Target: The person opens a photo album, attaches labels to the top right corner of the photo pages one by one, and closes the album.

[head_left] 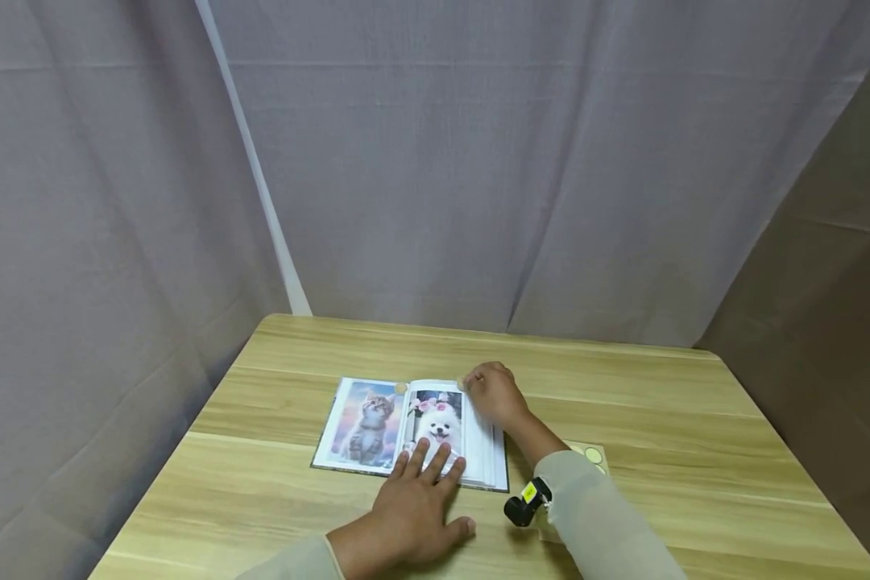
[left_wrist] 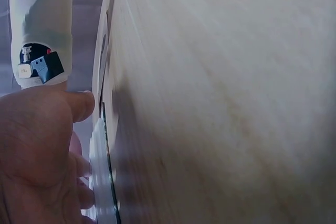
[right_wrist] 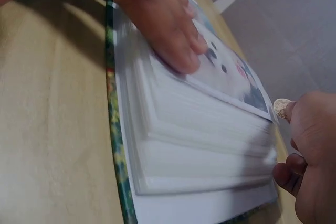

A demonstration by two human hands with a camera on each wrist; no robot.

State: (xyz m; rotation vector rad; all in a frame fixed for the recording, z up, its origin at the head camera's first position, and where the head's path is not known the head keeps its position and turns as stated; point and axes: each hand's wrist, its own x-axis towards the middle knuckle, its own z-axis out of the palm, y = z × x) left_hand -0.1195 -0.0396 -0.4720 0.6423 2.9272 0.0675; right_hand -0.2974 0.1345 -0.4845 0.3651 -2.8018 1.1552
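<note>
Leftward on the wood-grain worktop (head_left: 239, 483), an open photo album (head_left: 481, 447) lies flat, its left page bearing a kitten picture (head_left: 371, 423) that only the head view shows whole. A pale round sticker (head_left: 401, 388) sits at the top near the spine. Next comes the left hand (head_left: 416, 507), palm down across the album's lower edge, fingers fanned and thumb out to the side; its grip is spread, the fingertips resting on a white dog picture (head_left: 437, 423) and covering its lower part. The left-wrist view shows this hand's underside and the album edge-on, with the lower fingers cut off by the frame. Further right, the right hand (head_left: 496, 395) bends at the album's upper corner, its grip pinching a patterned round sticker (right_wrist: 282, 108) by the edge; whether that sticker touches the page is hard to make out. The right-wrist view alone reveals the sticker's fine pattern and the green mottled cover (right_wrist: 118, 145). Farthest right, a sticker sheet (head_left: 594, 456) lies mostly hidden beneath the right sleeve (head_left: 602, 515), beside a black wrist camera (head_left: 525, 503).
</note>
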